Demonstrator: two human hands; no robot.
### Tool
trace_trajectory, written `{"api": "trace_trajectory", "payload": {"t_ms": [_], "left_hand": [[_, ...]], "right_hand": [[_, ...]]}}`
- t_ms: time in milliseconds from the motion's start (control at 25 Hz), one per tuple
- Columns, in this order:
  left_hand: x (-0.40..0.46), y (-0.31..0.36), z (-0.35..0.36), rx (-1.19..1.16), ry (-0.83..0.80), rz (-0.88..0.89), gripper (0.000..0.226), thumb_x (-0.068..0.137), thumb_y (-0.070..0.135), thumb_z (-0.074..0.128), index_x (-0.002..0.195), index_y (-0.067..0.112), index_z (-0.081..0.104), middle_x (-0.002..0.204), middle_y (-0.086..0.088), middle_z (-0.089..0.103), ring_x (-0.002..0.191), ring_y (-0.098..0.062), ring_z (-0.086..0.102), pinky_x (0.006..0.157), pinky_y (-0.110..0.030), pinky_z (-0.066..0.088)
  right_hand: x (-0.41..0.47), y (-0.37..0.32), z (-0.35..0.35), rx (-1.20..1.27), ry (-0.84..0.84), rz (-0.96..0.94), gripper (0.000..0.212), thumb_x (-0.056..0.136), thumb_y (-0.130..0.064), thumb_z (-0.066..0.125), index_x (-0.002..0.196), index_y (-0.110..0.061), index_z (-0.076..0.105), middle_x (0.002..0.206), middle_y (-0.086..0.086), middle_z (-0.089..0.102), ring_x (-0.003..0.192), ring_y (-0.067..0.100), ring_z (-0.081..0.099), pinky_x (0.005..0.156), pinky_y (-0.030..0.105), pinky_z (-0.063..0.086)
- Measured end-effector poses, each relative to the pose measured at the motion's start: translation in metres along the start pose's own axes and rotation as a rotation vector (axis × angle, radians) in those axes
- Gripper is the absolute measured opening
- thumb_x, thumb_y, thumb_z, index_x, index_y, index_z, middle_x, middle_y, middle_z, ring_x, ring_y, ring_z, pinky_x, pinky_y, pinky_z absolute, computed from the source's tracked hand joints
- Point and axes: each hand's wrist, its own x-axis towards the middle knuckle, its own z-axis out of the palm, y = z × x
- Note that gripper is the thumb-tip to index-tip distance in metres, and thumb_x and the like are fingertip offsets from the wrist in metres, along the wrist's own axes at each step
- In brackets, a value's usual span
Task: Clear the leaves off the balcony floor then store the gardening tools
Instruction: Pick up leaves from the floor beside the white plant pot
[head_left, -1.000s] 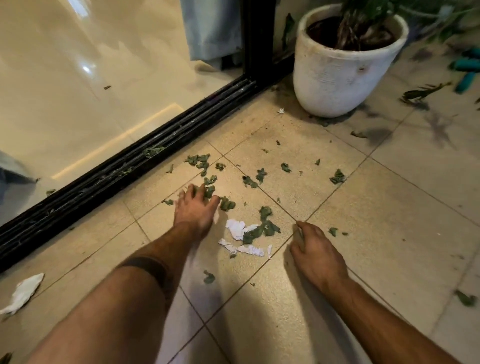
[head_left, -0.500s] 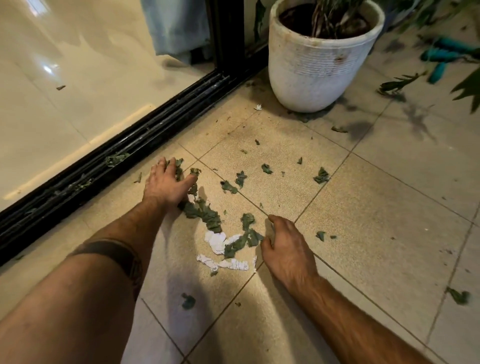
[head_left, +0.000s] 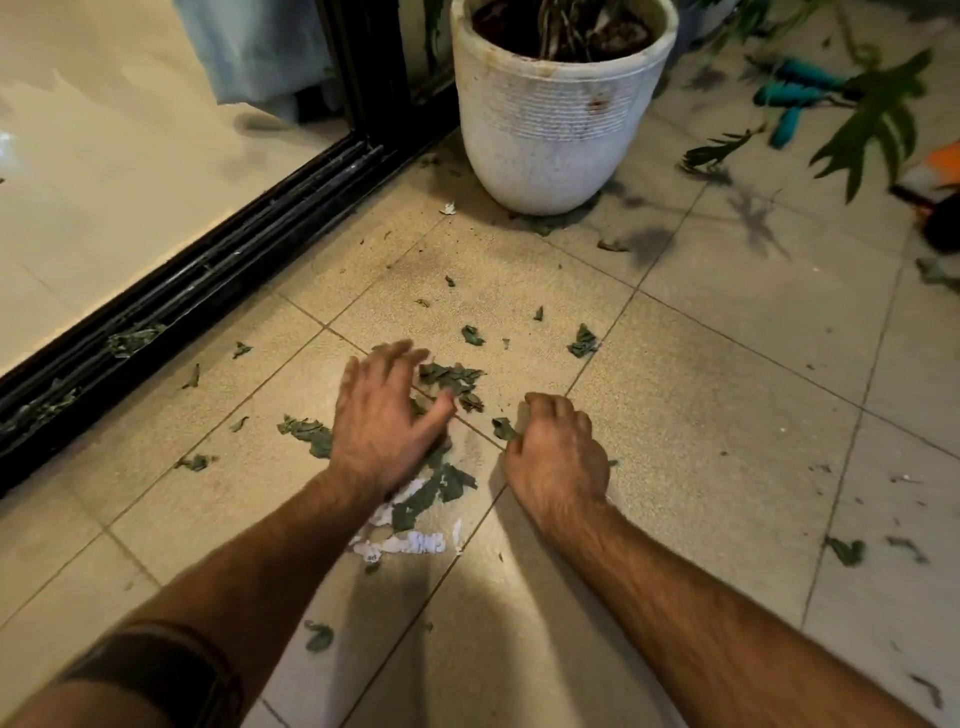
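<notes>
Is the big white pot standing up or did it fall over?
Standing up. The pot sits flat on the floor with its round rim facing up, and soil and plant stems show inside.

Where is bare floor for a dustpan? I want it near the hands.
The large beige tile right of the right hand is almost bare, bordered by the round white plant pot beyond. Between the right hand and the left hand, torn green leaf bits and white paper scraps crowd the floor.
</notes>
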Motion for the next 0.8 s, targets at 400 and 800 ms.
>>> {"api": "trace_trajectory", "payload": {"t_ms": [400,800], "left_hand": [[-0.022,0.046,0.020,-0.143,-0.193,-0.029,0.091,0.084,0.078,0.027,0.160,0.031,0.011,0.169,0.008,-0.008,0.155,-0.016,-0.009,0.125,-0.049,-0.005],[0.039,0.053,0.024,0.121,-0.495,0.065,0.102,0.081,0.074,0.044,0.159,0.035,-0.008,0.168,0.004,-0.017,0.154,-0.025,-0.015,0.124,-0.056,-0.002]], "right_hand": [[0.045,0.049,-0.012,0.103,0.075,0.060,0.046,0.094,-0.019,0.057,0.138,-0.008,0.047,0.135,0.011,0.051,0.124,0.028,0.050,0.095,0.038,0.047],[0.127,0.005,-0.031,-0.044,-0.200,-0.128,0.101,0.090,-0.007,0.066,0.164,-0.029,0.001,0.172,0.004,-0.012,0.158,0.029,0.003,0.126,0.052,0.020]]}}
